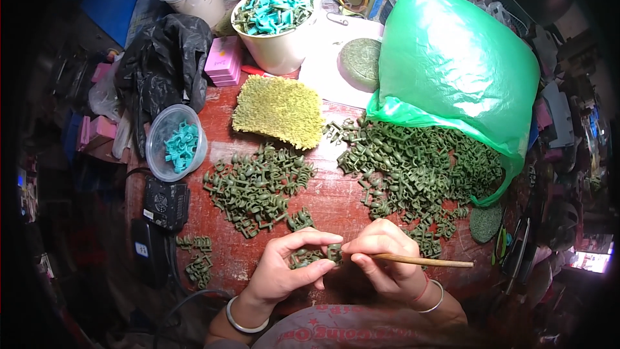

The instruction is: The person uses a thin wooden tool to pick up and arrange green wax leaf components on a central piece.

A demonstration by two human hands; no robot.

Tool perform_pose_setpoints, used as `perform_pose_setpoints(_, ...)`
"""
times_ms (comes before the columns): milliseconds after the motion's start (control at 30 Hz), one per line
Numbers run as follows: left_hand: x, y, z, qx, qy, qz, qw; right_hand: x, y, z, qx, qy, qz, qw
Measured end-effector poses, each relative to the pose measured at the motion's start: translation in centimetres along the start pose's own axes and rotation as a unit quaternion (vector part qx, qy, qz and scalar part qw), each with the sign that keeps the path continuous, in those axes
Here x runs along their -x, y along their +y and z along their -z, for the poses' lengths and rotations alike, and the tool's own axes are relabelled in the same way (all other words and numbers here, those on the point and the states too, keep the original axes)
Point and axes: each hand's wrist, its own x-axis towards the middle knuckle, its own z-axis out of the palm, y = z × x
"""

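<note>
A small dark green plastic piece (314, 256) is pinched in the left hand (284, 271) above the red table (336, 197); a thin wooden stick (423, 261) is gripped by the right hand (384, 255). One sorted heap (255, 187) seems finished, while many pieces (420, 168) spilled from the green plastic bag (452, 64) remain.

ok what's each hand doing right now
left hand: closed on a strip of green plastic pieces
right hand: closed on a thin wooden stick, fingertips at the same strip
</note>
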Motion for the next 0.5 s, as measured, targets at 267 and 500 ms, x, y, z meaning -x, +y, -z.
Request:
perform_pose_setpoints(267, 0.13, -0.32, 0.23, 0.014, 0.006, 0.001, 1.000, 0.14, 0.04, -0.12, -0.013, -0.030, -0.010, 0.999)
perform_pose_setpoints(500, 0.14, -0.41, 0.02, 0.073, 0.010, 0.008, 0.997, 0.21, -0.05, 0.14, -0.013, -0.038, -0.003, 0.999)
